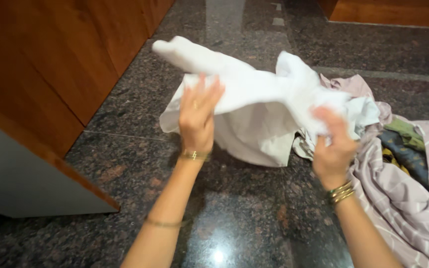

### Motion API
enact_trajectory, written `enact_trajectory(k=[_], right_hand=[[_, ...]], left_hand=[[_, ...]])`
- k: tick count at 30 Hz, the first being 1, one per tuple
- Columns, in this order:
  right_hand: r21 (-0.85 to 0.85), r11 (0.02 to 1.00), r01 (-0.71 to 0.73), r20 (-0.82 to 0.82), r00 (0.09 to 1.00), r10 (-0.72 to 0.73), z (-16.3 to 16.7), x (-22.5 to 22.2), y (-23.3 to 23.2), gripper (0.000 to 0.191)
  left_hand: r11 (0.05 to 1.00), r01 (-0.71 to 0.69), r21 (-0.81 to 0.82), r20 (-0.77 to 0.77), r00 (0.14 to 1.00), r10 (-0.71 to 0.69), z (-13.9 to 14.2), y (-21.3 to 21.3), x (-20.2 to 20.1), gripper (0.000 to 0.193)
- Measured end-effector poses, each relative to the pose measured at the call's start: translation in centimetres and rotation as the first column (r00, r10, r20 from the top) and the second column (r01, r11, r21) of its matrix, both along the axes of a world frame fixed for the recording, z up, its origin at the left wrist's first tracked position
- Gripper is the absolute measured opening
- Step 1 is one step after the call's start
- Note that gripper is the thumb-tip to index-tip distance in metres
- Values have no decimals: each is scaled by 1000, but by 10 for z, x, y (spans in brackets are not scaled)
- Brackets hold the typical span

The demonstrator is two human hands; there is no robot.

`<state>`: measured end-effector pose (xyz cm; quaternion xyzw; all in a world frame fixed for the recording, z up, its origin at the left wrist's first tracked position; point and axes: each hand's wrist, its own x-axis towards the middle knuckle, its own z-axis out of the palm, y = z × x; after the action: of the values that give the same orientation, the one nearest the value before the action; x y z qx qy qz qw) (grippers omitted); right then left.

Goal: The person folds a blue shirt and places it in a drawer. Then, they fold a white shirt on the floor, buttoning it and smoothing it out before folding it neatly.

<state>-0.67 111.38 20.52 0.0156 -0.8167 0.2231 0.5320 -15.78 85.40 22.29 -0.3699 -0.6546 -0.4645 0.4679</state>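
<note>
Head view, looking straight down. White cloth held up off the dark stone floor, bunched and twisted, one end sticking out toward the upper left. Left hand flat-ish against the near side of it, fingers spread and reaching up into the fabric, looks more like pressing than a full grip, can't quite tell. Right hand closed on the other end, fingers buried in the folds. Hands well apart, cloth stretched between them.

Probably best to find a real edge or corner with the left before shaking it out, otherwise just more twisting. Worth keeping the right-hand end lifted clear too, since it's hanging just beside the pile of clothes, checked lilac stuff with some green and dark blue bits in there, easy to snag.

Room-wise: wooden panelling close on the left, a grey panel lower left, pile on the right. Open floor straight ahead and right under the arms.
</note>
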Motion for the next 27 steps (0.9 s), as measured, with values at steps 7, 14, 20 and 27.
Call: enact_trajectory(k=[7, 14, 20, 27], right_hand=[[-528, 849, 12, 635, 669, 386, -190, 59, 30, 20], [-872, 438, 217, 460, 667, 586, -290, 76, 46, 24], [-511, 710, 485, 807, 556, 201, -254, 66, 17, 20], [251, 968, -8, 565, 813, -140, -224, 78, -30, 30]], left_hand=[[870, 323, -373, 701, 712, 36, -228, -83, 35, 26], [865, 245, -437, 817, 509, 269, -317, -97, 46, 42], [821, 134, -556, 769, 458, 446, -294, -72, 55, 34], [762, -40, -646, 171, 966, 195, -261, -59, 92, 41]])
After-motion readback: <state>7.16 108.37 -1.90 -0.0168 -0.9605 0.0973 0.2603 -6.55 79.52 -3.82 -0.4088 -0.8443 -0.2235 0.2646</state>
